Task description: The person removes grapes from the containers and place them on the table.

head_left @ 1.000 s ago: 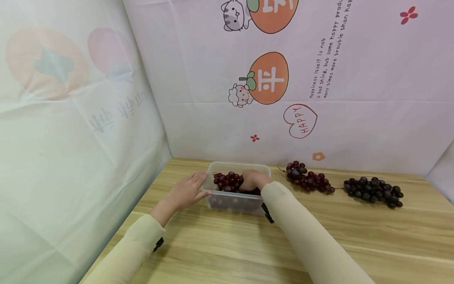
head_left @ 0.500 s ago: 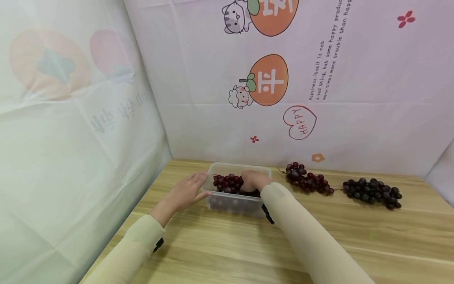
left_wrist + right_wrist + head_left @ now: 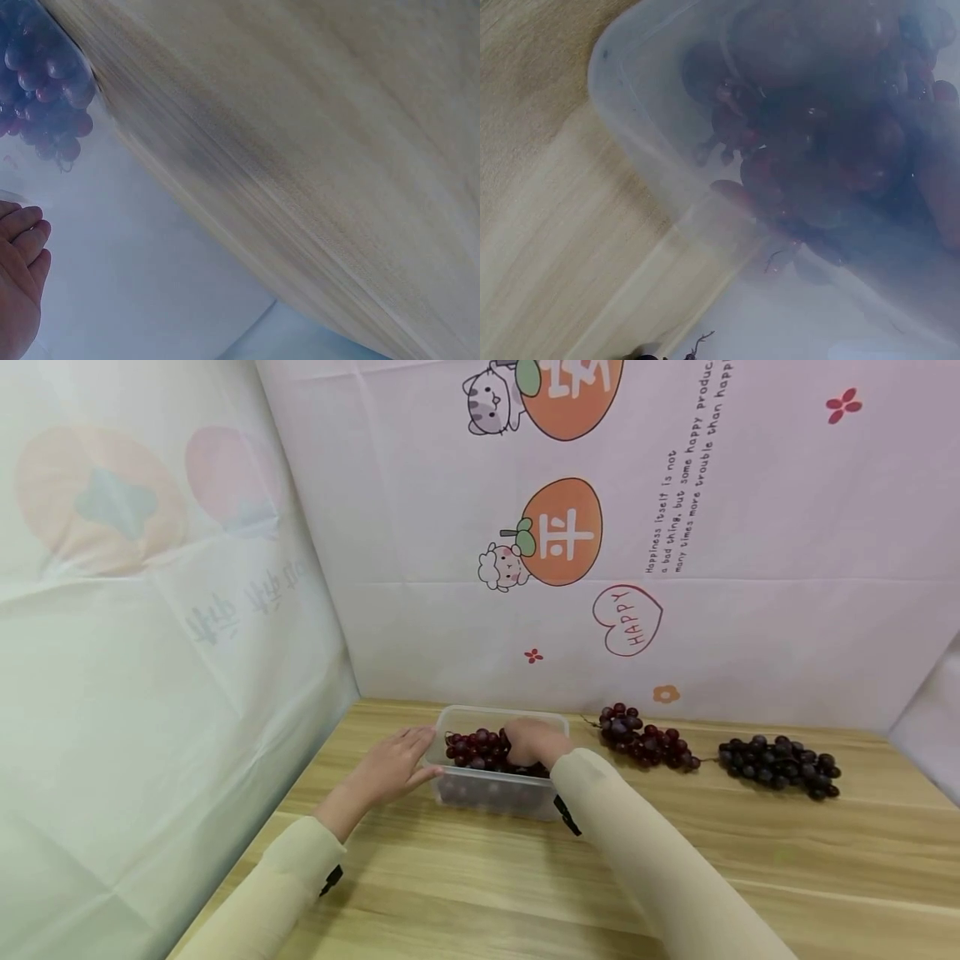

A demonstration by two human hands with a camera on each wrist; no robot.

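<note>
A clear plastic container point(image 3: 495, 793) stands near the back of the table, with red grapes point(image 3: 474, 748) inside it. My left hand point(image 3: 392, 767) rests against its left side and rim with the fingers straight; the left wrist view catches that hand point(image 3: 21, 262) at the edge. My right hand point(image 3: 534, 742) reaches over the front rim into the container, fingers curled down on grapes there. Its fingertips are hidden among the fruit. Through the cloudy wall, the right wrist view shows dark grapes point(image 3: 802, 157) and stem pieces.
Right of the container, a bunch of red grapes point(image 3: 647, 740) lies on the wooden table point(image 3: 450, 877). Further right is a bunch of black grapes point(image 3: 780, 765). A printed white cloth point(image 3: 420, 635) hangs directly behind the table, and another white cloth point(image 3: 150, 710) hangs on the left.
My right hand has shifted slightly inside the container, and the grapes beside it have moved a little. My left hand stays at the rim. The whole head view has drifted slightly.
</note>
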